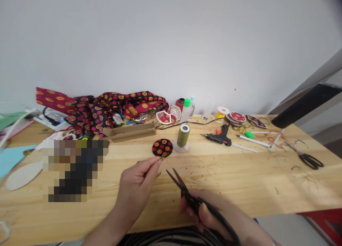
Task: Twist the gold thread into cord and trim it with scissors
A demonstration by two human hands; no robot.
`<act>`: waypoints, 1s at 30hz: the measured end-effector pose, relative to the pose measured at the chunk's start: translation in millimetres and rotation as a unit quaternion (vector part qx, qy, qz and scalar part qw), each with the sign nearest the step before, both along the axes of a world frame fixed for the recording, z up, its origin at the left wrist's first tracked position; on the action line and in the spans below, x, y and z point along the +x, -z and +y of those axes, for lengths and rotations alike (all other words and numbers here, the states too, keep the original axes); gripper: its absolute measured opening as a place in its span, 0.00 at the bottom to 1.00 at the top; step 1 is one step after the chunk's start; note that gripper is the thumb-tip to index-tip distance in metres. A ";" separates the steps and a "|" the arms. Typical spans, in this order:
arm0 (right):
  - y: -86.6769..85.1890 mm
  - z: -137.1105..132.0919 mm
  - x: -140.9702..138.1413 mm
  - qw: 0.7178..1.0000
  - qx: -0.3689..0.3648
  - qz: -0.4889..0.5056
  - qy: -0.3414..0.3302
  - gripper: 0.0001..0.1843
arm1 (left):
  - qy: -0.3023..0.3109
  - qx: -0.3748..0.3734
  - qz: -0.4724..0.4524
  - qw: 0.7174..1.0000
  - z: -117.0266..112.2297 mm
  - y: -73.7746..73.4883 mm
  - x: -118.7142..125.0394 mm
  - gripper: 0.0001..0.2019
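My left hand (137, 183) pinches olive thread (165, 155) between thumb and fingertips, right at the lower edge of a round black fabric-covered disc (161, 146) with red and orange flowers. Whether the fingertips also grip the disc's edge is hidden. In my right hand (211, 212) is a pair of dark scissors (178, 181), blades apart and pointing up-left toward the left fingertips. A thin strand runs from those fingertips toward the blades. Just beyond the disc, a spool of olive thread (183, 136) stands upright on its white base.
Patterned fabric (101, 107) is heaped at the back left behind a long cardboard box (129, 132). A black glue gun (220, 136) lies right of the spool, with bottles (187, 108) behind. Another pair of scissors (311, 161) rests at far right. Thread scraps litter the wooden table (240, 189).
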State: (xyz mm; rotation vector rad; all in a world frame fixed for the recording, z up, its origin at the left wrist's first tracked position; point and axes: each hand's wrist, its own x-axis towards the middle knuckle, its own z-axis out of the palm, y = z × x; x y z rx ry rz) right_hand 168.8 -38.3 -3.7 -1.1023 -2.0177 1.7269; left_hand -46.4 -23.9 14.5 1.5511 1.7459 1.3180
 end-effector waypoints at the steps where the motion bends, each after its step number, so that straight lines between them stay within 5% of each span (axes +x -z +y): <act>1: 0.5 0.8 -4.3 1.000 -0.005 -0.011 -0.011 0.36 | 0.002 0.008 0.010 1.000 -0.6 -0.1 -0.4 0.10; 8: -17.6 8.8 -18.1 0.997 0.070 -0.028 0.004 0.30 | 0.037 0.017 0.021 0.999 -5.1 2.8 3.1 0.09; 13: -28.7 15.5 -15.4 0.997 0.060 -0.049 0.030 0.26 | 0.052 -0.017 0.021 0.998 -7.0 5.8 5.5 0.08; 30: -21.3 19.9 -6.7 0.997 0.009 -0.014 0.069 0.28 | 0.095 -0.024 0.033 0.995 -7.4 9.7 6.5 0.09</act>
